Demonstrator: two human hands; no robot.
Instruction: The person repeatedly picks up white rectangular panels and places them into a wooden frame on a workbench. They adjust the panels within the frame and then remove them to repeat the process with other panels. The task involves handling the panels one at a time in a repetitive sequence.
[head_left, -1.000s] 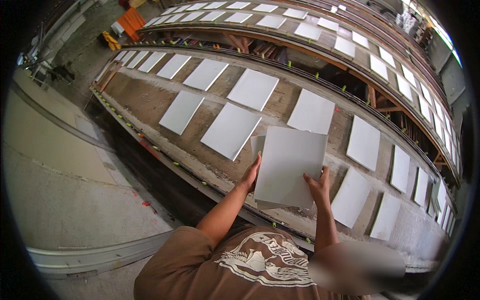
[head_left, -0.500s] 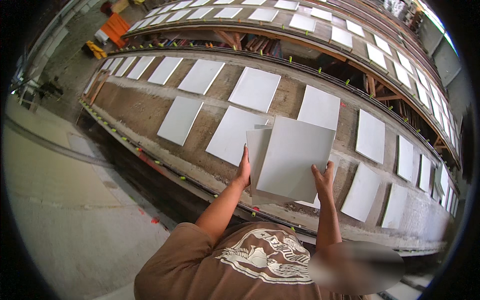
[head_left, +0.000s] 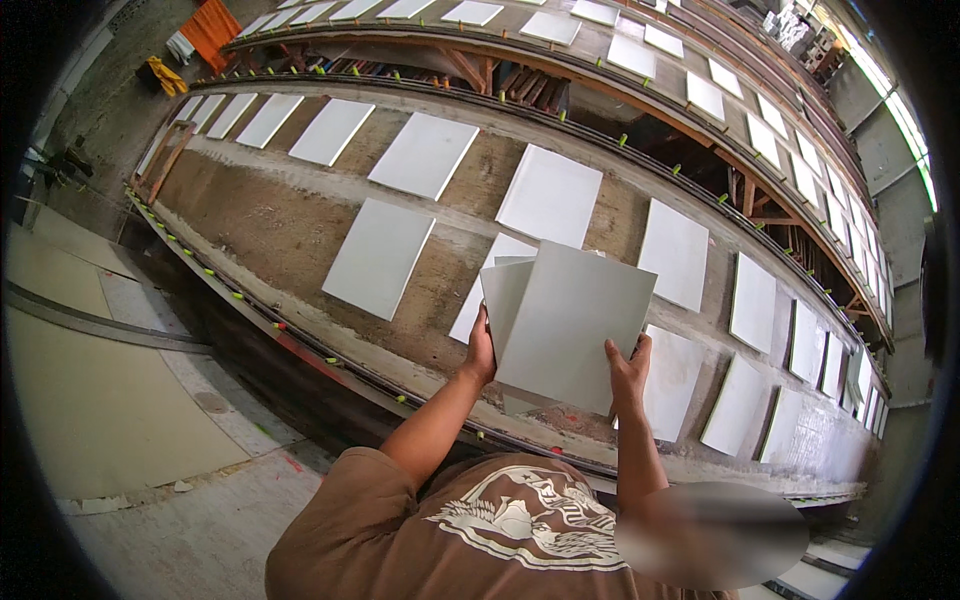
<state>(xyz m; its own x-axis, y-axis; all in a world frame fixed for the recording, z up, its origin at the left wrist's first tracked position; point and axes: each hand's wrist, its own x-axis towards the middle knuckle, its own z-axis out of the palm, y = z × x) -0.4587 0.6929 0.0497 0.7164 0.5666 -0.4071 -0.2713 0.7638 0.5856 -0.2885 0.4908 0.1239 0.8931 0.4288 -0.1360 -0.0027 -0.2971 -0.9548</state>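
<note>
Between my two hands is a small stack of thin white rectangular panels (head_left: 575, 330), fanned so that the edges of the rear ones show at the left. My left hand (head_left: 482, 350) is closed on the stack's left edge. On the right edge, my right hand (head_left: 628, 372) grips with its thumb over the front panel's face. The stack is tilted above a long table (head_left: 265, 215), and it partly covers a white panel (head_left: 484, 290) lying there. Just right of my right hand lies another white panel (head_left: 672, 380).
Similar white panels, such as one at left (head_left: 380, 258), lie in two rows along the table. Green tabs (head_left: 238, 296) line its rails. A second long table (head_left: 560, 65) behind bears more panels. Orange cloth (head_left: 212, 32) hangs at the far left.
The view has shifted left, so the table and its panels appear farther right and lower. Both hands still hold the stack, now slightly more to the left in the picture.
</note>
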